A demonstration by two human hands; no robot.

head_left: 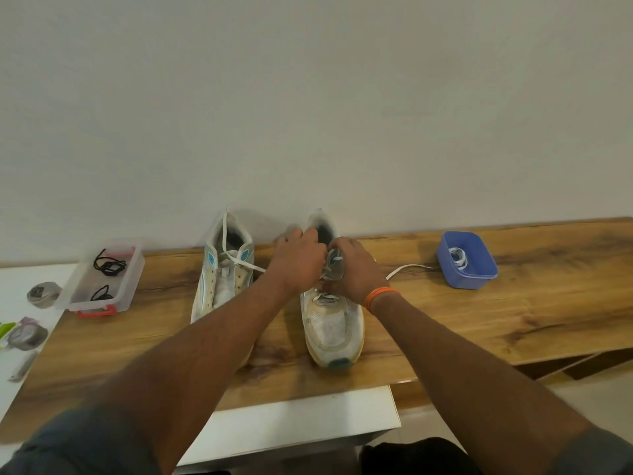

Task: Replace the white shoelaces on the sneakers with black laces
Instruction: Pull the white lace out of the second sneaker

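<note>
Right now both hands meet over the right sneaker [331, 323], which stands toe-toward-the-camera on the wooden worktop [513, 296]. Curled fingers of the left hand [299, 260] and of the right hand [354, 272] are clamped on the shoe's tongue and upper part, where its white lace [409, 268] is threaded; one loose end trails out to the right across the wood. An orange band [380, 296] circles the right wrist. Just beside it, the left sneaker [221, 272] has its white lace mostly loosened. Black laces [108, 265] lie in a clear box [102, 279] to the left; a blue tub [467, 260] to the right holds a coiled white lace.
</note>
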